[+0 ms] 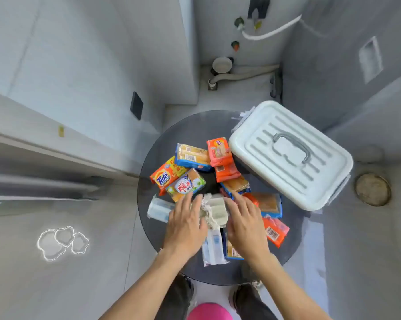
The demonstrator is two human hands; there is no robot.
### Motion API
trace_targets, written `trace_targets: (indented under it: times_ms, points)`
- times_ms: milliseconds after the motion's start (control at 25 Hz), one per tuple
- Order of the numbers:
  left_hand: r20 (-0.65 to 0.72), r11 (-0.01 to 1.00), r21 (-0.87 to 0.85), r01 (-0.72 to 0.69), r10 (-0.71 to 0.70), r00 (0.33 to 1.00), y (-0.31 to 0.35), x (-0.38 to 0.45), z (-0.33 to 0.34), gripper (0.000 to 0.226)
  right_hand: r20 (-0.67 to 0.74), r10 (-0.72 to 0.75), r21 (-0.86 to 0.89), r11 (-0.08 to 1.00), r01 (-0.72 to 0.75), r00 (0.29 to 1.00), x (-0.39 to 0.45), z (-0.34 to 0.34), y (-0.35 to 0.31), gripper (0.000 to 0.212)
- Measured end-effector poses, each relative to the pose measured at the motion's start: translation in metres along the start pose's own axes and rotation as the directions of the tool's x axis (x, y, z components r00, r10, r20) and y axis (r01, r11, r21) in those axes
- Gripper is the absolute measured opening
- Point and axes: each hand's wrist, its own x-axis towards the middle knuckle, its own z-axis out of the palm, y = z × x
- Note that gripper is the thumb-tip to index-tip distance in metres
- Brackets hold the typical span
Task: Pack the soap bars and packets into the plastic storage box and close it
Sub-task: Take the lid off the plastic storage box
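Several wrapped soap bars lie scattered on a round dark table (pixel 148 225): an orange Tide bar (pixel 166 175), a blue-edged bar (pixel 192 155), red-orange packets (pixel 219 150) and a green-edged bar (pixel 187 187). A white ribbed packet (pixel 215 209) with crinkled foil lies between my hands. My left hand (pixel 185 224) touches its left side and my right hand (pixel 245 225) its right side, fingers spread. The white plastic storage box (pixel 289 153) stands at the table's right edge with its lid on and grey handle flat.
A clear cup-like container (pixel 159 209) lies left of my left hand. A white-blue packet (pixel 213 248) and a blue-edged bar (pixel 233 250) lie under my wrists. A round floor drain (pixel 372 189) is at right. Grey walls and pipes stand behind the table.
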Motion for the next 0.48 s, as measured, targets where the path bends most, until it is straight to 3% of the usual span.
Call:
trace_targets:
  times_ms: [80, 200, 480]
  points:
    - [-0.063, 0.973, 0.070, -0.219, 0.223, 0.973, 0.000, 0.029, 0.045, 0.055, -0.062, -0.102, -0.116, 0.989, 0.094, 0.993, 0.022, 0.036, 0.024, 0.057]
    - [-0.057, 0.847, 0.222, -0.484, 0.506, 0.860, -0.009, 0.056, 0.099, 0.055, -0.147, -0.245, -0.224, 0.952, 0.209, 0.958, 0.038, 0.075, 0.061, 0.059]
    - [-0.257, 0.784, 0.295, -0.547, 0.616, 0.745, -0.029, 0.073, 0.141, 0.067, -0.420, -0.388, -0.238, 0.919, 0.313, 0.821, 0.040, 0.120, 0.081, 0.048]
